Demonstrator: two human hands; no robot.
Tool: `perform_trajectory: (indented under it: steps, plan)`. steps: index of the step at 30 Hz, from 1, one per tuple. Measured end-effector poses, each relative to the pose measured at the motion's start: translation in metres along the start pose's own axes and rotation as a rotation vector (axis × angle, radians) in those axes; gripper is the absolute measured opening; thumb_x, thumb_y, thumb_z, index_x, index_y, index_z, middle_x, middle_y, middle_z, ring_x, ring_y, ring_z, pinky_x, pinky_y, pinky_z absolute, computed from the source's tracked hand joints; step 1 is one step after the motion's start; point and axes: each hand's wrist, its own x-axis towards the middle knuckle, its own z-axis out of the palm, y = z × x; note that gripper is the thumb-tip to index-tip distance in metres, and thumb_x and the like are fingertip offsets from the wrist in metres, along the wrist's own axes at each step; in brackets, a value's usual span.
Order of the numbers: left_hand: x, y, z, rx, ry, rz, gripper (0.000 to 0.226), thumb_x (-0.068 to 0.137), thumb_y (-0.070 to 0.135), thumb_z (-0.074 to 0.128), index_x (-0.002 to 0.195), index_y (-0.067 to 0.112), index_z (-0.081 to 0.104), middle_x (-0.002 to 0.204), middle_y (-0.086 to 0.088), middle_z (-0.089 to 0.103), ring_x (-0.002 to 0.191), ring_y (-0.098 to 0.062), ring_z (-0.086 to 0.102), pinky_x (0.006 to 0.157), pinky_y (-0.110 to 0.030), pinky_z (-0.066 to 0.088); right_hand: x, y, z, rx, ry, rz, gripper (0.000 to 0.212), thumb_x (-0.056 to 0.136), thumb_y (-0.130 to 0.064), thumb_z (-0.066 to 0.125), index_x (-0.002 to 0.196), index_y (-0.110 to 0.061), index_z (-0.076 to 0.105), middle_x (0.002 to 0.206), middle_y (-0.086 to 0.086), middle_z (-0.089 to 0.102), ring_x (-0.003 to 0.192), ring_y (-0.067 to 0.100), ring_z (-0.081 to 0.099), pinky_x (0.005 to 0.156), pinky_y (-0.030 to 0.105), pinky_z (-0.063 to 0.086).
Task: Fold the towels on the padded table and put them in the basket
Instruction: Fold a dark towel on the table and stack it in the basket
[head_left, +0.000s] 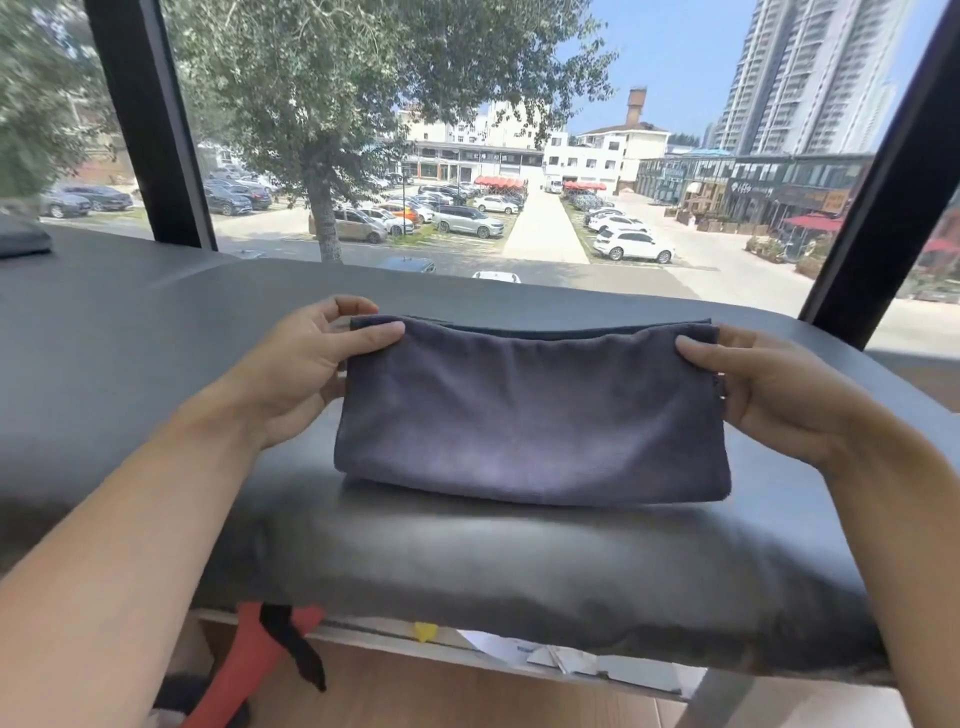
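A dark blue-grey towel (530, 410), folded into a long rectangle, hangs upright in front of me with its lower fold resting on the black padded table (156, 364). My left hand (306, 364) pinches the towel's upper left corner, thumb on the near side. At the upper right corner my right hand (763, 384) grips it the same way. The top edges of the towel's layers show between my hands. No basket is in view.
A dark folded item (23, 236) lies at the far left on the table's back. Large windows with black frames (150, 119) stand right behind the table. Below the table's front edge are a red-and-black object (260, 660) and white papers (571, 660) over a wooden floor.
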Motion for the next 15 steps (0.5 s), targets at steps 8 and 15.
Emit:
perform_trajectory:
  steps: [8,15]
  plan:
    - [-0.002,0.002,0.001,0.071,0.140,-0.101,0.025,0.074,0.025,0.078,0.094,0.010,0.074,0.091,-0.010,0.073,0.074,-0.019,0.066,0.063,-0.027,0.055,-0.011,-0.011,-0.003,-0.166,0.120,0.146,0.031,0.088,-0.035,0.068,0.107,-0.013,0.077,0.092,0.006,0.077,0.063,0.013,0.068,0.051,0.021,0.053]
    - [0.006,-0.039,-0.002,0.506,0.212,-0.206,0.023,0.085,0.015,0.079,0.098,-0.004,0.074,0.054,0.003,0.066,0.035,-0.001,0.051,0.035,-0.016,0.040,0.017,0.027,0.012,-0.723,0.228,0.318,0.017,0.098,-0.026,0.063,0.090,-0.016,0.074,0.077,0.008,0.061,0.060,0.019,0.050,0.042,0.020,0.043]
